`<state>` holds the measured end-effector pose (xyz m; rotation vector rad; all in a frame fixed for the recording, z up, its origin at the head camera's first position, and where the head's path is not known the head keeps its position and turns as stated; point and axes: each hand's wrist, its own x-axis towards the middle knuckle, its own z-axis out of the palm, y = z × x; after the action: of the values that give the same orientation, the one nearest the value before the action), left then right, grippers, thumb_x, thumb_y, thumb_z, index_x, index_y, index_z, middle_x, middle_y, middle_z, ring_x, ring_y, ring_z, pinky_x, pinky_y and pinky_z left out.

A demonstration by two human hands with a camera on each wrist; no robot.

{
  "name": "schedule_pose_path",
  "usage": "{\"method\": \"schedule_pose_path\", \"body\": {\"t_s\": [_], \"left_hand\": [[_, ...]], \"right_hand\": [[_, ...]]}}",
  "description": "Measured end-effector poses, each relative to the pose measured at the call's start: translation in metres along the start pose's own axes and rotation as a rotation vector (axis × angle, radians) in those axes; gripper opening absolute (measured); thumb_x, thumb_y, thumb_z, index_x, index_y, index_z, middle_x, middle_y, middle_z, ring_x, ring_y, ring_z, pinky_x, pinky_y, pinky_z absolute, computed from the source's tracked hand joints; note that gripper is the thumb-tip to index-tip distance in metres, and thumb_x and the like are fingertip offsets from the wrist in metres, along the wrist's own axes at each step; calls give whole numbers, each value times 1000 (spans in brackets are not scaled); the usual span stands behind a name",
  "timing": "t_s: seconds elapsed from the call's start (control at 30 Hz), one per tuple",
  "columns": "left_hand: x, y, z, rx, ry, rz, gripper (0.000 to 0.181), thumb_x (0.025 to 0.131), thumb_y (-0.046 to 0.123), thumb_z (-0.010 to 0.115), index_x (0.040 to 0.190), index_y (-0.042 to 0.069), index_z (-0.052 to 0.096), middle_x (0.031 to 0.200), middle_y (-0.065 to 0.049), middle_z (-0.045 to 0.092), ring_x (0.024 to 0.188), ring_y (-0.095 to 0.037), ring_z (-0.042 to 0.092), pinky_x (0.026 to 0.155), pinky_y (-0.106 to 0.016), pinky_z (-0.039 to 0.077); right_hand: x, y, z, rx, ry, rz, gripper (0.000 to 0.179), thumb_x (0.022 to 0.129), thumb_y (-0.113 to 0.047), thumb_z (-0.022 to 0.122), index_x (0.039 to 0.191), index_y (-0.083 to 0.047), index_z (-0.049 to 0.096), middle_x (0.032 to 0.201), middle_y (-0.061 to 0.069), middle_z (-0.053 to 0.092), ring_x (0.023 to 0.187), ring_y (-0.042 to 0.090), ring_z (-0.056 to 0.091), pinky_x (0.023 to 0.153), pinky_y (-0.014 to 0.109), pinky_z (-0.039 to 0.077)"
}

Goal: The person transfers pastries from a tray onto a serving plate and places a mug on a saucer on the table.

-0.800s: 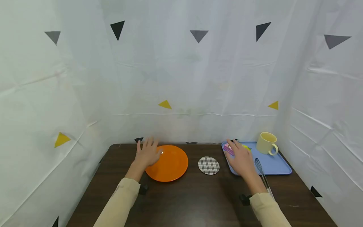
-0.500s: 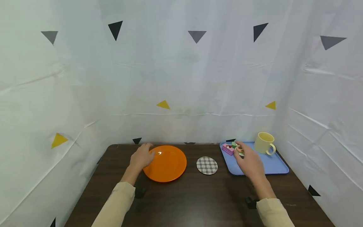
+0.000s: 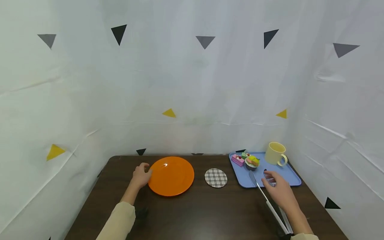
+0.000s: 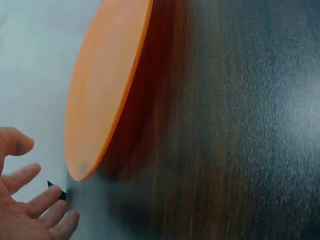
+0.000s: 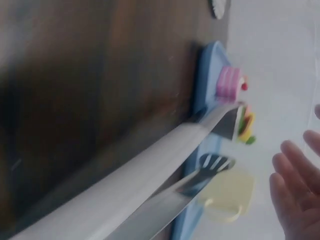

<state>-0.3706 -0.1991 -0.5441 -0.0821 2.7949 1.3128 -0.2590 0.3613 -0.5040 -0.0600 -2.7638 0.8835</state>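
My left hand (image 3: 140,176) is at the left rim of an orange plate (image 3: 172,176), fingers loosely bent. In the left wrist view its fingers (image 4: 44,201) are spread, with the plate beyond them. My right hand (image 3: 280,191) hovers over a pair of tongs (image 3: 272,209) with white handles and dark tips, which lies with its tips over the blue tray (image 3: 290,175). Seen from the right wrist, the slightly curled fingers (image 5: 295,172) hold nothing and are apart from the tongs.
On the tray stand a yellow mug (image 3: 274,154), a pink toy cake slice (image 3: 238,160), a green toy cake piece (image 3: 245,155) and a toy cupcake (image 3: 252,163). A checked round coaster (image 3: 216,178) lies between plate and tray. White curtains enclose the dark table (image 3: 204,213).
The left hand has moved left and down from over the plate to its rim. My right hand has drawn back and right from over the toy cakes, uncovering them and the tongs.
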Motion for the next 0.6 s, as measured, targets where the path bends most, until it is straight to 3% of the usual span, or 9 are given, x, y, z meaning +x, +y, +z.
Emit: {"method": "schedule_pose_path", "body": {"t_s": [0.1, 0.3, 0.43, 0.6], "left_hand": [[2, -4, 8, -20, 3, -24, 55, 110, 23, 49, 156, -5, 40, 159, -36, 38, 144, -53, 41, 117, -71, 41], [7, -18, 7, -18, -20, -30, 56, 109, 20, 46, 155, -12, 39, 153, -39, 49, 140, -53, 50, 116, -67, 46], [8, -24, 9, -133, -35, -97, 55, 109, 17, 46, 155, -13, 41, 151, -38, 52, 133, -50, 56, 113, -62, 50], [7, -27, 10, -264, -28, -155, 52, 109, 17, 51, 152, -12, 46, 145, -35, 56, 109, -36, 66, 99, -47, 59]], "right_hand": [[-11, 16, -5, -21, -33, 23, 57, 106, -35, 67, 147, 4, 56, 138, 32, 65, 124, 50, 65, 103, 66, 54], [-23, 31, 0, -82, -138, 82, 73, 102, -37, 72, 151, 10, 46, 138, 39, 58, 126, 53, 60, 102, 68, 52], [-29, 36, 4, -128, -229, 150, 91, 100, -49, 72, 153, 16, 37, 142, 46, 48, 129, 61, 54, 102, 71, 51], [-34, 40, 7, -150, -268, 250, 108, 95, -55, 75, 155, 19, 25, 145, 53, 35, 133, 68, 44, 106, 75, 46]]}}
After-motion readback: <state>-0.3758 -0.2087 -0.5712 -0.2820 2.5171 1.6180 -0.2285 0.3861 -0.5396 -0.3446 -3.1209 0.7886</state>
